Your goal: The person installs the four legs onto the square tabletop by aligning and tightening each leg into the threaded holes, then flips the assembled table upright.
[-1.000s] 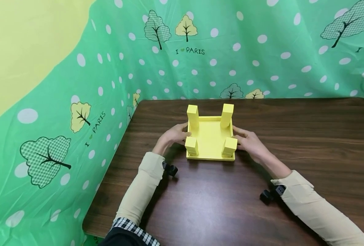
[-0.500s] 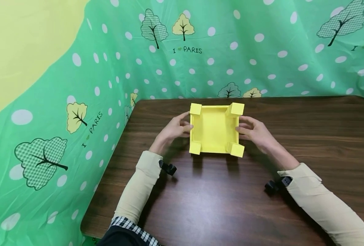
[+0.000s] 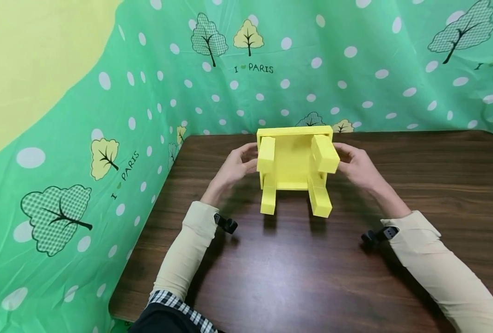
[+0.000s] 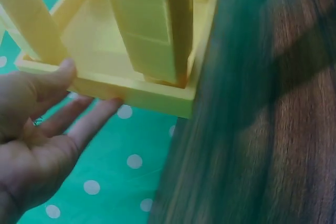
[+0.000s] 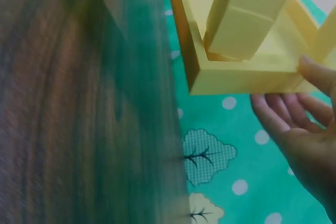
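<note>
A small yellow toy table [image 3: 294, 162] is held up off the brown tabletop, tilted so its hollow underside and square legs [image 3: 321, 203] face me, the legs slanting downward. My left hand [image 3: 235, 166] grips its left edge, and my right hand [image 3: 360, 169] grips the opposite edge. In the left wrist view, the thumb [image 4: 65, 72] lies on the raised rim while the other fingers reach beneath the panel. The right wrist view shows the right thumb [image 5: 312, 72] on the rim too, with the fingers under the outer side. The toy table's flat top is hidden.
The dark brown wooden tabletop [image 3: 271, 277] spreads out in front and to the right. Green dotted cloth [image 3: 146, 69] with printed trees hangs behind it and along the left. Black wrist cameras [image 3: 226, 224] sit on both cuffs.
Both hands have lifted the toy table and tipped it over: its legs pointed up at first, then toward me, and now slant down. The hands have moved slightly away from me.
</note>
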